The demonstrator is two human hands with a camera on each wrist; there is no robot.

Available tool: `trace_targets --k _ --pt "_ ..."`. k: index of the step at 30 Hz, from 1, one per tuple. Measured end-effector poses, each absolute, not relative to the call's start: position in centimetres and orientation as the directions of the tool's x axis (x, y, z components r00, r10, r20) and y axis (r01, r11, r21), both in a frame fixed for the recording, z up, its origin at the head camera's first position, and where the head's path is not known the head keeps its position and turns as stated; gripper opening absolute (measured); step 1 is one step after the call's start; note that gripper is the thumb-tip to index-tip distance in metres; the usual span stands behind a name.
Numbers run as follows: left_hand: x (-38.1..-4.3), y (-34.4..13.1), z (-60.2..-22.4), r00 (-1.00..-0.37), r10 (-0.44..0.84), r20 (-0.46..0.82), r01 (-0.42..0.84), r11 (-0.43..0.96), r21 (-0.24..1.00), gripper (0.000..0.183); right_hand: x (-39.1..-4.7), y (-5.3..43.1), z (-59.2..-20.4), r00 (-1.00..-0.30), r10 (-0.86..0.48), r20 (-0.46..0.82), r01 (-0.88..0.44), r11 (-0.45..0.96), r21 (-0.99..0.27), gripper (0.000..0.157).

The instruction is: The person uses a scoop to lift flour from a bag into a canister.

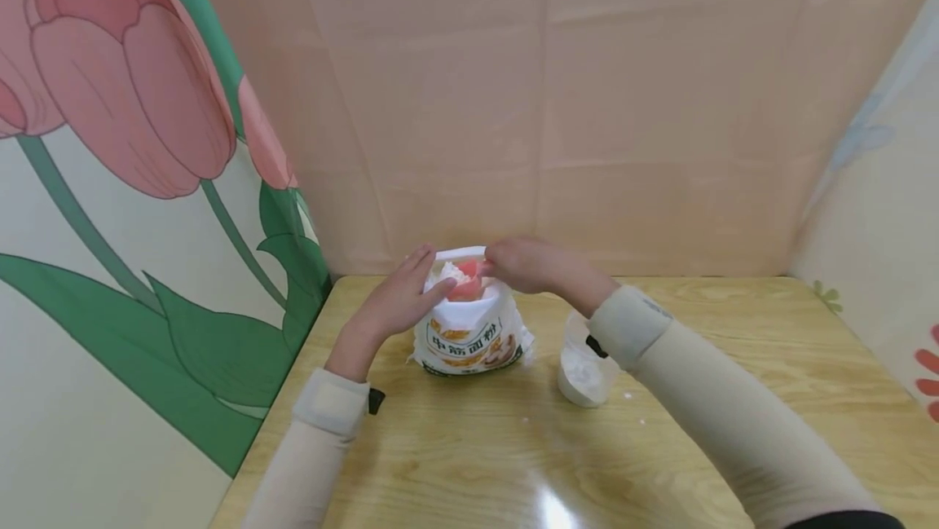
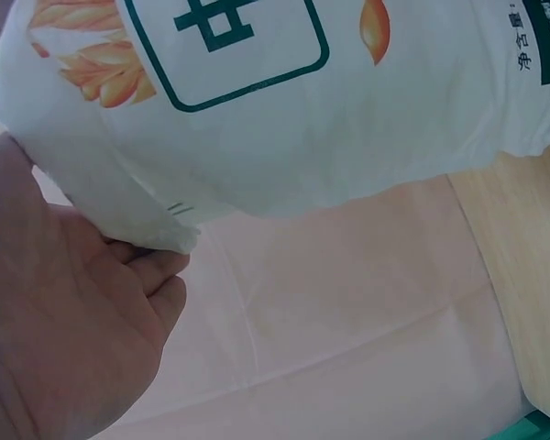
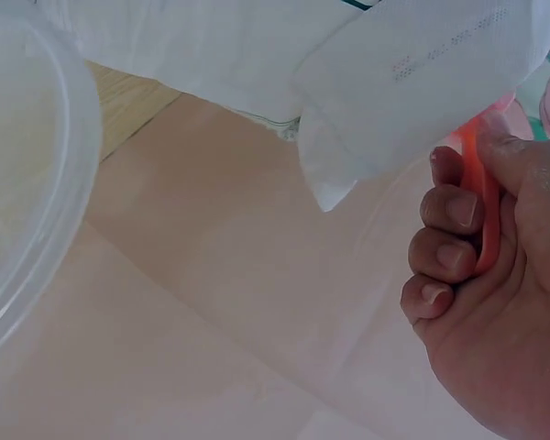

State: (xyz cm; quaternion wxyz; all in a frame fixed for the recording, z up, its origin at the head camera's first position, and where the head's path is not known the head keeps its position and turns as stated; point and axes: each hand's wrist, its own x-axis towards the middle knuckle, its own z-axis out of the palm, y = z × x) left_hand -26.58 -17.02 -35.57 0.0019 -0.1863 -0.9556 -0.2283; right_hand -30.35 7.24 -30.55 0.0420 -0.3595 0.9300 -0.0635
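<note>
A white flour bag [image 1: 469, 333] with Chinese print stands open-topped near the table's back edge. At its left rim, my left hand [image 1: 399, 297] grips the bag; in the left wrist view the fingers [image 2: 160, 275] go behind the bag's edge. My right hand [image 1: 531, 262] holds a pinkish-red scoop [image 1: 467, 283] in the bag's mouth, with white flour heaped at the scoop's left. In the right wrist view, fingers curl round the scoop's orange-red handle [image 3: 486, 202], while the bag hides its bowl. A clear plastic tub [image 1: 584, 374] with white flour inside stands right of the bag.
Small white specks lie on the wooden table [image 1: 455, 464] near the tub. A pinkish-beige cloth [image 1: 543, 105] hangs behind the table. A wall with painted tulips [image 1: 132, 89] borders the left side, and another pale wall [image 1: 880, 211] the right. My right forearm passes over the tub's edge.
</note>
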Motion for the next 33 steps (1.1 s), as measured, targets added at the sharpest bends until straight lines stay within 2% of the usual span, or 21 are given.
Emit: trace_targets --k 14,33 --pt "-26.7 -16.9 -36.2 -0.927 0.367 0.082 0.364 0.818 0.445 0.096 -30.0 9.5 -32.6 -0.793 -0.607 0.060 -0.602 0.764 -0.233 0.031" --pt "-26.7 -17.1 -36.2 -0.925 0.367 0.102 0.370 0.803 0.468 0.097 -29.3 9.5 -33.7 -0.805 -0.576 0.139 -0.591 0.761 -0.268 0.030"
